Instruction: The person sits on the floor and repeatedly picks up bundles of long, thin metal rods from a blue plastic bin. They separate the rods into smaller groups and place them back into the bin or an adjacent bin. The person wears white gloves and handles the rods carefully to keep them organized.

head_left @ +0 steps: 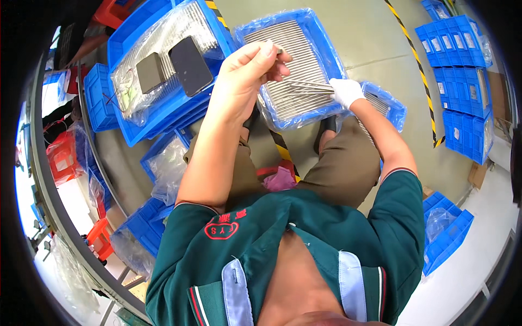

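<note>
Right hand (346,91), gloved, grips rod bundle (307,87), long axis pointing left toward left hand (251,69); left pinches rod end above tray (326,51).

Clear plastic bags line blue bins: one at 12 o'clock (296,65), one at 10 (163,49). White labels (443,43) front stacked blue crates at 2. Dark phone screen (190,65) at 11.

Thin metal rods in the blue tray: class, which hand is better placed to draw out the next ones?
Right. The gloved right hand already grips a bundle of thin metal rods over the blue tray; the bare left hand is raised, pinching something small.
</note>
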Demonstrator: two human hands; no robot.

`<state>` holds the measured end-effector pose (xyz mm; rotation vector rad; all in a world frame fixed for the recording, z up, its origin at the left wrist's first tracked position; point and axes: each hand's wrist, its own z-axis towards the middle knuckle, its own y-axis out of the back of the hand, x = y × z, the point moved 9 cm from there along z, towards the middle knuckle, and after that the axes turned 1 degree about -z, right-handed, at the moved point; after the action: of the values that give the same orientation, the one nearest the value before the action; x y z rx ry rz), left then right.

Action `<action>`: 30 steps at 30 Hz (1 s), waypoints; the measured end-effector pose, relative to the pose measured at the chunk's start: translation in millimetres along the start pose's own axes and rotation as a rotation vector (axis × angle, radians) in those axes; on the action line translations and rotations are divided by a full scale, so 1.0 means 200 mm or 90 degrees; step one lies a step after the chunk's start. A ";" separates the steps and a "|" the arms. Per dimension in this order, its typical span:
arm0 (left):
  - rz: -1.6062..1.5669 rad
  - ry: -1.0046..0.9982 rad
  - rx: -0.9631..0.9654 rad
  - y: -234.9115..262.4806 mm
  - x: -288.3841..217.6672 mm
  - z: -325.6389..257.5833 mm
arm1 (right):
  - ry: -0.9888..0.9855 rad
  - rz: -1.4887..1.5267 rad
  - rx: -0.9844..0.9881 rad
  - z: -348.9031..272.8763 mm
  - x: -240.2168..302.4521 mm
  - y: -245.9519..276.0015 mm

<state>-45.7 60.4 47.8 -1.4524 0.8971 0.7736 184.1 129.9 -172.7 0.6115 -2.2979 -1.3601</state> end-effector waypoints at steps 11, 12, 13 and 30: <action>0.004 0.029 0.005 0.00 0.05 -0.01 | 0.233 0.050 -0.045 0.32 0.29 -0.13; 0.007 0.028 0.005 -0.01 0.04 -0.01 | 0.250 0.033 -0.081 0.33 0.31 -0.10; 0.012 0.033 0.007 -0.01 0.04 -0.02 | 0.266 0.016 -0.118 0.32 0.33 -0.07; 0.013 0.049 0.021 -0.02 0.06 -0.02 | 0.297 0.053 -0.231 0.44 0.38 -0.03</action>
<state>-35.7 54.8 40.0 -1.4541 0.9808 0.7180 75.1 148.1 -209.5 0.6240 -1.6449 -1.3749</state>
